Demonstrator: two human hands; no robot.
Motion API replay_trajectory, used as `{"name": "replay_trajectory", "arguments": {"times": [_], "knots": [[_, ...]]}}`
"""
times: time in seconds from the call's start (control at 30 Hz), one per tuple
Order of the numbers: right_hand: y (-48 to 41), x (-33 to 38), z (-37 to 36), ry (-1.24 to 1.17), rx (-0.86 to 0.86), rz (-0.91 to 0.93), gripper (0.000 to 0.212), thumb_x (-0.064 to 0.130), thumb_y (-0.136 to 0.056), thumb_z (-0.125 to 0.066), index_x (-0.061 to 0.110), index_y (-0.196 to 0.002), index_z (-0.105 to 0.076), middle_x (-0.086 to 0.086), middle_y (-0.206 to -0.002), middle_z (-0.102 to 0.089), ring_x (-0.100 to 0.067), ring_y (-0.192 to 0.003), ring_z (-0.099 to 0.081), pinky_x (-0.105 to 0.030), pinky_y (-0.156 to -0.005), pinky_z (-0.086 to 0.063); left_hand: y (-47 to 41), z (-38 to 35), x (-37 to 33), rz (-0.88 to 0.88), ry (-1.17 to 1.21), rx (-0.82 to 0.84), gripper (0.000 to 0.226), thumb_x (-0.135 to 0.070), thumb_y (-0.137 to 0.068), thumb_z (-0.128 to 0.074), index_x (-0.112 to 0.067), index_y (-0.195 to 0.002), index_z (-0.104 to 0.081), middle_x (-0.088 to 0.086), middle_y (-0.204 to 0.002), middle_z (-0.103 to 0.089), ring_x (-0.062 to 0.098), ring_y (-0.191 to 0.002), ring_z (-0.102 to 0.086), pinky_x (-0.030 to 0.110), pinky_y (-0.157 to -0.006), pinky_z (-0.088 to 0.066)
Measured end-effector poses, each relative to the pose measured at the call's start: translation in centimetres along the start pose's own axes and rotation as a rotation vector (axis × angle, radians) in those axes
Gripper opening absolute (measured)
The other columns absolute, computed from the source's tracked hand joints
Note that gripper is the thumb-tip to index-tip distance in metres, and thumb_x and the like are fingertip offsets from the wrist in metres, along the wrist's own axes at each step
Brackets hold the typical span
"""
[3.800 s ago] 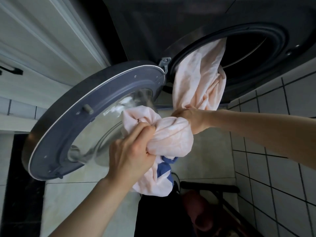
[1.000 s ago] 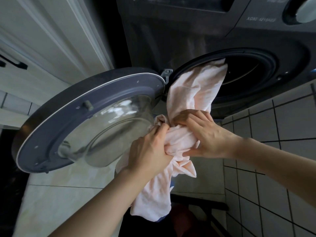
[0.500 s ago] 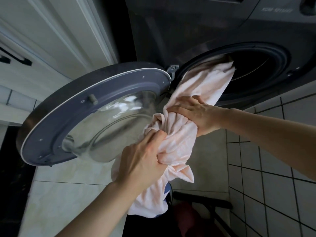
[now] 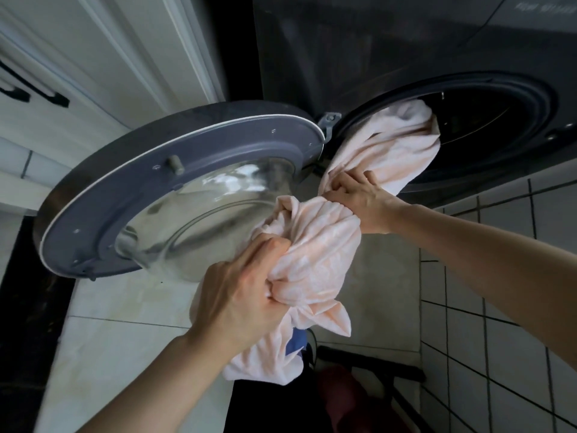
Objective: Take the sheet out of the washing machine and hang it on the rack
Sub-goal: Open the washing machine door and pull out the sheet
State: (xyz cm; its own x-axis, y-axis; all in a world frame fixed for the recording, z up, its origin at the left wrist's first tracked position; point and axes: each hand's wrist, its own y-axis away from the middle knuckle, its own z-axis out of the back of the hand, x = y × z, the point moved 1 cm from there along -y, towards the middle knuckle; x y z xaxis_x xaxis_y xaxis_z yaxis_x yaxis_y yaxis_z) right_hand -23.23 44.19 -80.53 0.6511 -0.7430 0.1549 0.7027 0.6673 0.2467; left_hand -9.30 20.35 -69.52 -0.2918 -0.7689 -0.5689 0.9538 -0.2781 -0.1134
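Between the open door (image 4: 175, 195) and the dark drum mouth of the washing machine (image 4: 487, 132), the pale pink sheet (image 4: 318, 245) stretches out, its far end draped in the opening. Left hand (image 4: 240, 295) clenches a bunched wad near the camera; right hand (image 4: 359, 198) grips the twisted neck just outside the drum. Loose folds dangle below, over tiled floor (image 4: 109, 332).

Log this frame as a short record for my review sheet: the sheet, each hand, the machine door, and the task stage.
sheet: pale pink, bunched, upper end inside the washing machine opening, lower end hanging down
left hand: grips the lower bunch
right hand: grips the sheet just outside the opening
door: swung open to the left
stage: sheet partly out; no rack in view
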Motion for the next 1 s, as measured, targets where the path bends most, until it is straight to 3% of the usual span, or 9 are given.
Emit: {"name": "replay_trajectory", "arguments": {"times": [0.13,0.27,0.43,0.57,0.67,0.77,0.83,0.9,1.0], "knots": [[0.2,0.0,-0.4,0.032,0.007,0.015,0.036,0.042,-0.072,-0.069,0.026,-0.105,-0.067,-0.005,-0.122,-0.050,-0.034,-0.118,-0.039,-0.047,-0.089,-0.033,0.1,-0.1,0.1,-0.015,-0.032,0.015,0.039,-0.025,-0.063,-0.050,-0.023,-0.102,-0.046,-0.009,-0.103,-0.053,0.032,-0.061,-0.057,0.037,-0.039,-0.044],[0.5,-0.5,-1.4,0.097,0.180,0.093,0.054,0.047,-0.069,-0.070,0.032,-0.120,-0.060,0.010,-0.137,-0.049,-0.018,-0.134,-0.031,-0.041,-0.093,-0.025,0.0,-0.2,-0.2,-0.056,-0.063,0.019,0.040,-0.024,-0.062,-0.048,-0.022,-0.102,-0.047,-0.009,-0.102,-0.054,0.029,-0.059,-0.056,0.031,-0.038,-0.040],[0.9,-2.0,-1.9,-0.009,0.280,-0.075,0.073,0.054,-0.074,-0.062,0.033,-0.139,-0.036,0.002,-0.141,-0.043,-0.019,-0.133,-0.030,-0.045,-0.100,-0.028,0.1,0.4,-0.2,-0.053,-0.042,0.013,0.039,-0.023,-0.062,-0.046,-0.023,-0.101,-0.047,-0.009,-0.099,-0.053,0.030,-0.057,-0.054,0.031,-0.038,-0.041],[1.5,-2.7,-1.3,-0.018,0.269,-0.120,0.061,0.047,-0.078,-0.064,0.030,-0.135,-0.049,0.007,-0.136,-0.048,-0.017,-0.132,-0.027,-0.042,-0.095,-0.032,0.0,0.9,0.6,0.063,-0.001,0.047,0.045,-0.028,-0.066,-0.044,-0.026,-0.110,-0.045,-0.004,-0.103,-0.064,0.034,-0.058,-0.057,0.036,-0.040,-0.046],[2.1,-3.4,-0.7,-0.038,0.253,-0.168,0.047,0.044,-0.078,-0.065,0.024,-0.120,-0.062,0.006,-0.126,-0.053,-0.017,-0.128,-0.030,-0.041,-0.095,-0.033,-0.2,1.1,0.9,0.117,-0.011,0.208,0.073,-0.028,-0.070,-0.041,-0.048,-0.139,-0.027,-0.008,-0.120,-0.056,0.032,-0.059,-0.059,0.040,-0.047,-0.050],[2.7,-4.5,-0.2,0.007,0.357,-0.200,0.050,0.051,-0.077,-0.062,0.024,-0.119,-0.061,0.004,-0.129,-0.052,-0.018,-0.130,-0.034,-0.042,-0.102,-0.032,-0.7,0.4,0.9,0.080,-0.126,0.450,0.092,-0.015,-0.079,-0.045,-0.069,-0.137,0.002,-0.015,-0.104,-0.031,0.018,-0.059,-0.043,0.031,-0.055,-0.042],[3.0,-5.2,0.5,0.043,0.382,-0.225,0.047,0.052,-0.077,-0.059,0.027,-0.117,-0.062,0.002,-0.131,-0.053,-0.021,-0.128,-0.040,-0.041,-0.104,-0.031,-0.8,-0.8,1.5,0.109,-0.199,0.521,0.091,-0.011,-0.082,-0.048,-0.071,-0.135,-0.005,-0.015,-0.105,-0.024,0.016,-0.064,-0.043,0.025,-0.059,-0.034],[3.3,-5.5,1.0,0.080,0.385,-0.233,0.043,0.052,-0.079,-0.057,0.030,-0.115,-0.062,0.002,-0.129,-0.057,-0.022,-0.124,-0.046,-0.038,-0.102,-0.031,-0.7,-2.3,2.8,0.181,-0.244,0.546,0.082,-0.012,-0.085,-0.047,-0.067,-0.136,-0.014,-0.010,-0.112,-0.034,0.020,-0.074,-0.056,0.027,-0.061,-0.036],[3.3,-4.9,1.9,0.144,0.338,-0.165,0.050,0.054,-0.073,-0.063,0.033,-0.118,-0.055,0.001,-0.119,-0.064,-0.024,-0.115,-0.055,-0.035,-0.099,-0.038,-0.7,-4.3,4.5,0.299,-0.293,0.576,0.067,-0.021,-0.091,-0.046,-0.063,-0.136,-0.020,-0.005,-0.102,-0.036,0.026,-0.091,-0.061,0.032,-0.066,-0.040]]}}
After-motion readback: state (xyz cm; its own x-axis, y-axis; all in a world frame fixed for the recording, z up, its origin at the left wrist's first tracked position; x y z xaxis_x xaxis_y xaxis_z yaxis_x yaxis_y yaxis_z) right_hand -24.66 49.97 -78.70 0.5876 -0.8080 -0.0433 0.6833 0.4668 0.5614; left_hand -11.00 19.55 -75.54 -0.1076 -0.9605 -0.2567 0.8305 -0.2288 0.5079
